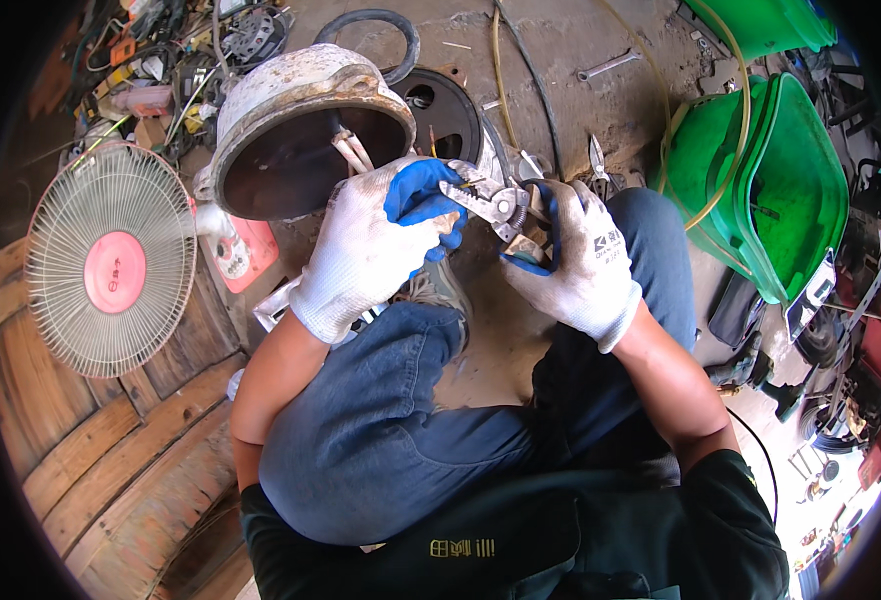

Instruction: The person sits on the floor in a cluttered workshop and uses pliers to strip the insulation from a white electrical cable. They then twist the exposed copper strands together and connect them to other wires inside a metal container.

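My right hand (580, 255), in a white glove with blue palm coating, is closed around the handles of a wire stripper (498, 207). Its notched metal jaws point left, toward my left hand (375, 235). That hand wears the same kind of glove, and its fingers are pinched together beside the jaws. A thin wire (472, 183) shows at the fingertips; most of it is hidden by the glove. Just beyond my left hand, a rusty, white-painted round metal housing (310, 85) lies with its open side toward me. Pale sleeved leads (352, 150) stick out of its dark inside.
A fan (115, 265) with a pink centre lies left on wooden planks (50, 400). Green bins (760, 190) stand right, with a yellowish hose (740, 120) across them. A wrench (608, 65) and pliers (597, 160) are on the floor. Tangled parts (160, 80) fill the far left.
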### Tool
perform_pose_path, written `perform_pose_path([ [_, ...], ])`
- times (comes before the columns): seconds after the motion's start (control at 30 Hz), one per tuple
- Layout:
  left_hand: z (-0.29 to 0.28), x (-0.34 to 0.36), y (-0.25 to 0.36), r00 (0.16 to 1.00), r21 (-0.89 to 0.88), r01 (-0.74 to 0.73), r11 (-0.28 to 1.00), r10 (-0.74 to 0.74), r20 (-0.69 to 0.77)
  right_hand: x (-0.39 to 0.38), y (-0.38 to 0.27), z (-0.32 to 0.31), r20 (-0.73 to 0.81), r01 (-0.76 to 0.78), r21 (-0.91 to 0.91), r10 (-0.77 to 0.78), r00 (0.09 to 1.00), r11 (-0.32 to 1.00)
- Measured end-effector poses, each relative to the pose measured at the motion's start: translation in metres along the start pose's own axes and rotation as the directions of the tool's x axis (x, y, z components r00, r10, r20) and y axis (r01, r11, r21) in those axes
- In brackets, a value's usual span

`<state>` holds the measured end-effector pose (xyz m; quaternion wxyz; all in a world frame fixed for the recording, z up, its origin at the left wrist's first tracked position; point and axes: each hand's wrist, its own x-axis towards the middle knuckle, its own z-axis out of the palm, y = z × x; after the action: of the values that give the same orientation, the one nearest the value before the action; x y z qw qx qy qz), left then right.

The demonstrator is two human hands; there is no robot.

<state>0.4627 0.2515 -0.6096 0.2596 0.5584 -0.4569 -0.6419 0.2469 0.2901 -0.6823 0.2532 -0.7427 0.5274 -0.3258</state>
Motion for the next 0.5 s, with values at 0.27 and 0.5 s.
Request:
perform_pose_path([
  [0.27, 0.0019, -0.0012, 0.0011, 0.999, 0.053, -0.007, 0.999, 0.01, -0.046, 0.002, 0.0043, -0.0008, -0.003, 0.004, -0.074, -0.004, 1.0, 0.997],
  [0.5, 0.0009, 0.0006, -0.0019, 0.999, 0.071, -0.014, 0.997, 0.018, -0.05, 0.0008, 0.0042, -0.0021, 0.02, -0.035, -0.084, 0.037, 0.999, 0.996],
])
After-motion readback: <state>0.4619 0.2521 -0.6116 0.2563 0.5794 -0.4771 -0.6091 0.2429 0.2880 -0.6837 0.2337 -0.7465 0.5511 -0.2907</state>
